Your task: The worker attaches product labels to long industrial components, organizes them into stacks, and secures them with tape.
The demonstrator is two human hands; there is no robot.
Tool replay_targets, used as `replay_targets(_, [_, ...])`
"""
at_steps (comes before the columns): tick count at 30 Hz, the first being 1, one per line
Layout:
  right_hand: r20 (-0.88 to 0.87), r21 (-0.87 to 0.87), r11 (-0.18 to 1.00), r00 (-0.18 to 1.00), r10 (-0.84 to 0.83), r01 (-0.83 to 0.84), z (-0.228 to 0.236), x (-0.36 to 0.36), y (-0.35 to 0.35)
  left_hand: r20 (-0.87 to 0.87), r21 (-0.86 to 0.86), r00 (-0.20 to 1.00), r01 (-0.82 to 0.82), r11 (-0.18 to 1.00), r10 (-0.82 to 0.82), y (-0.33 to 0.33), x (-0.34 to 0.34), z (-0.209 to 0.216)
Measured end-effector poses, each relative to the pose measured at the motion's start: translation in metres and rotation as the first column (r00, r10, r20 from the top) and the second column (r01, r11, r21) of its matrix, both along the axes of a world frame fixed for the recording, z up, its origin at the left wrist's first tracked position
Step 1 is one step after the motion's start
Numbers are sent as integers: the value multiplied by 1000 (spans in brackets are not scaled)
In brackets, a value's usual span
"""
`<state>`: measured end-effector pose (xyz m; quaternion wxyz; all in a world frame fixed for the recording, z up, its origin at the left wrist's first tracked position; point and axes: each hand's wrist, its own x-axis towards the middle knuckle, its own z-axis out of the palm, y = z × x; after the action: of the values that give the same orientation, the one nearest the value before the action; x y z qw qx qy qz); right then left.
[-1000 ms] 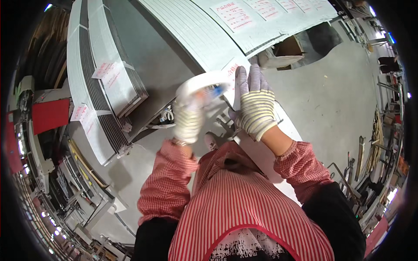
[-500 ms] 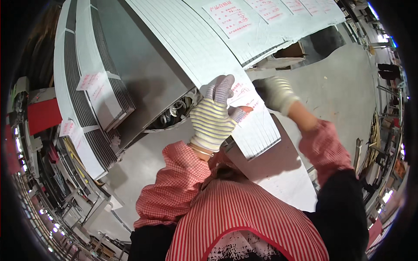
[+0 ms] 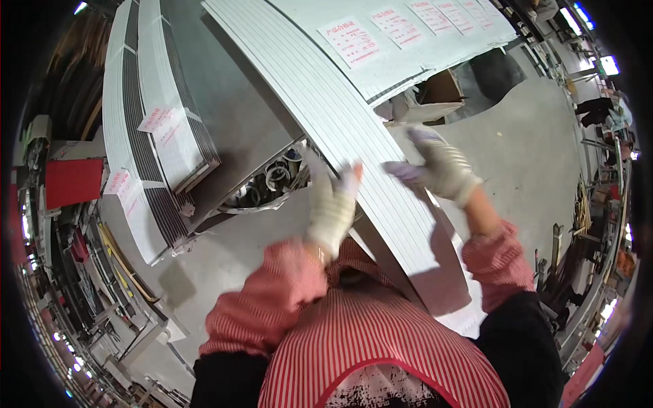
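A row of long white strips (image 3: 354, 129) lies side by side on the bench, running from the far left down toward my body. Beside its left edge hovers my left hand (image 3: 331, 211) in a striped knit glove, blurred, with thumb and fingers apart. My right hand (image 3: 442, 166), gloved likewise, is over the right edge, its fingers spread and thumb pointing at the strips. Neither hand holds anything I can see. Whether the fingertips touch the strips cannot be told. Beyond them, a white-wrapped pack (image 3: 401, 41) carries several paper labels (image 3: 349, 42) with red print.
Strapped bundles of strips (image 3: 163, 122) with labels stand at left on the grey bench top (image 3: 224, 88). Beneath the bench edge is a bag of round scraps (image 3: 275, 178). An open cardboard box (image 3: 435, 95) sits under the pack at right. A red panel (image 3: 73, 183) stands far left.
The strips reach closer to my body, and the printed label under my left hand no longer shows on them. My left hand has come off the strips, nearer to me; the right hand's fingers have spread.
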<state>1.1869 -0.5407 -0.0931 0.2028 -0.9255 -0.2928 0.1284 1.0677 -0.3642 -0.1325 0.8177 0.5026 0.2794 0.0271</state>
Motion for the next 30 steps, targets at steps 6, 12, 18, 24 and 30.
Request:
replay_targets(6, [-615, 71, 949, 735, 285, -308, 58, 17, 49, 112, 267, 992, -84, 960, 55, 37, 9, 36])
replay_targets(12, [-588, 551, 676, 347, 730, -488, 104, 77, 58, 130, 442, 978, 89, 892, -162, 73, -3, 89])
replay_targets(18, [-783, 373, 918, 486, 390, -135, -132, 97, 16, 48, 127, 996, 65, 990, -72, 69, -18, -110])
replay_targets(24, [-826, 510, 820, 415, 381, 261, -143, 69, -30, -135, -258, 949, 245, 935, -286, 47, -3, -150])
replay_targets(30, [209, -146, 989, 978, -6, 37, -16, -48, 85, -392, 220, 901, 288, 932, -186, 107, -14, -87])
